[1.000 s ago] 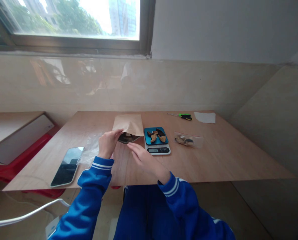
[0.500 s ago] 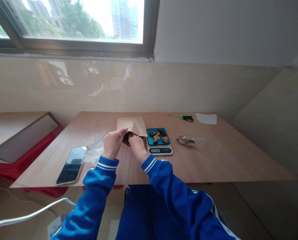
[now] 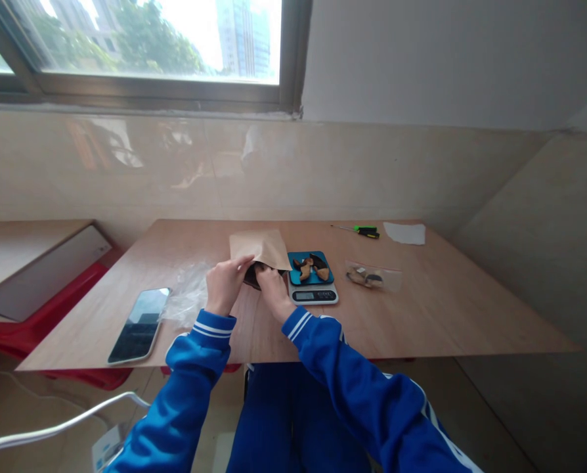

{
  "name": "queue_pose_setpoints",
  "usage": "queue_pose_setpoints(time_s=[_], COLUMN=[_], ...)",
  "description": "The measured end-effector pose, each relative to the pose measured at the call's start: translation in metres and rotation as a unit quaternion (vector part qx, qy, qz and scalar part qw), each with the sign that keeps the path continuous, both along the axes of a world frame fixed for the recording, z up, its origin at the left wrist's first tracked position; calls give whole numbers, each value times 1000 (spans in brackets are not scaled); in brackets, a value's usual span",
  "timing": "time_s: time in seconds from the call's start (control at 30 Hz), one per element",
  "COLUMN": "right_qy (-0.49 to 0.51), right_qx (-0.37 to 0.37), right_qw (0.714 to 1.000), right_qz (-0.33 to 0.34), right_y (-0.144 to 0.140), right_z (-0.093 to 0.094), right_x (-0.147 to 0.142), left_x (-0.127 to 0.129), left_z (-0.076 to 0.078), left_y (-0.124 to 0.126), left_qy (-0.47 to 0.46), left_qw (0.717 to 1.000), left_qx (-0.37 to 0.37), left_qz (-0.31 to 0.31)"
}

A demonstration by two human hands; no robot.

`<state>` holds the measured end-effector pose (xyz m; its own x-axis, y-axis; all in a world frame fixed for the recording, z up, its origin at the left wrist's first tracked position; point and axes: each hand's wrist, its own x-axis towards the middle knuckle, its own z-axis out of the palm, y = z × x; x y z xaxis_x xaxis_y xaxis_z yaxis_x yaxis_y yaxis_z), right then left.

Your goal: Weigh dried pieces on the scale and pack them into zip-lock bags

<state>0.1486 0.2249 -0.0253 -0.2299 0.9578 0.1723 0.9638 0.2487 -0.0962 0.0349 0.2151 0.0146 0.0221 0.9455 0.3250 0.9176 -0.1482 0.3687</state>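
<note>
Head view: nearest, the left hand (image 3: 224, 284) pinches the lower lip of a brown paper pouch (image 3: 260, 247), holding its mouth open so the dark contents show, while the right hand (image 3: 275, 292) has its fingers tucked into that mouth; whether they grip a piece inside I cannot tell. The pouch lies flat on the wooden table (image 3: 421, 309), just beside a small scale (image 3: 312, 282) carrying dried slices. A phone (image 3: 139, 315) and crumpled clear plastic (image 3: 188, 299) lie left; farther right a clear bag (image 3: 372, 276), then a screwdriver (image 3: 362, 230).
</note>
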Motion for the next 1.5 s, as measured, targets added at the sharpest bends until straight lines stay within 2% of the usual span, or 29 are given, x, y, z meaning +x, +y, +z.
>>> queue_pose_setpoints(time_s=[0.13,0.23,0.4,0.53,0.8,1.03,1.27,1.37,1.43,1.5], right_qy=[17,49,116,134,15,13,21,99,201,311], right_qx=[31,64,75,66,18,14,59,113,139,154], right_qw=[999,995,984,983,1000,1000,996,982,956,923], right_qz=[22,66,113,104,11,17,57,114,162,167], right_y=[-9,-18,-27,-25,-15,-8,-16,-34,-50,-64], right_z=[7,11,10,6,7,5,1,7,12,14], right_x=[4,8,23,33,12,8,14,25,41,64], left_x=[-1,-2,-3,-1,4,1,0,-3,-9,-17], left_z=[2,4,6,6,2,0,-1,1,-1,-8], left_y=[0,1,4,4,0,-1,1,3,5,6], left_qy=[-3,-5,1,9,11,-1,-11,-2,-2,-9], left_qw=[1000,1000,1000,1000,1000,1000,999,999,999,999], left_qx=[9,18,27,23,15,10,25,20,15,4], left_qz=[5,3,11,19,17,17,16,28,33,38])
